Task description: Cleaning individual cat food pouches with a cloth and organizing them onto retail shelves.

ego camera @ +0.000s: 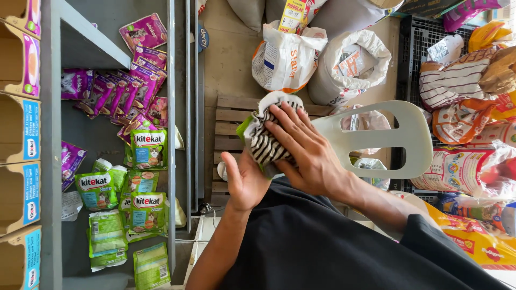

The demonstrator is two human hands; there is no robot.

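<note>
My two hands hold a black-and-white zebra-striped cloth (266, 140) with a bit of green showing at its edge, in the middle of the head view. My right hand (306, 147) lies flat over the top of the cloth, fingers spread across the stripes. My left hand (246, 181) cups the bundle from below, palm up. What the cloth is wrapped around, if anything, is hidden. My black shirt fills the lower middle.
A grey metal shelf (51, 161) at left carries purple pouches (121, 88) and green pouches (148, 150) of pet food. A pale plastic chair (400, 137) and wooden pallet (228, 123) sit behind my hands. Open white sacks (285, 56) and coloured feed bags (467, 166) crowd the top and right.
</note>
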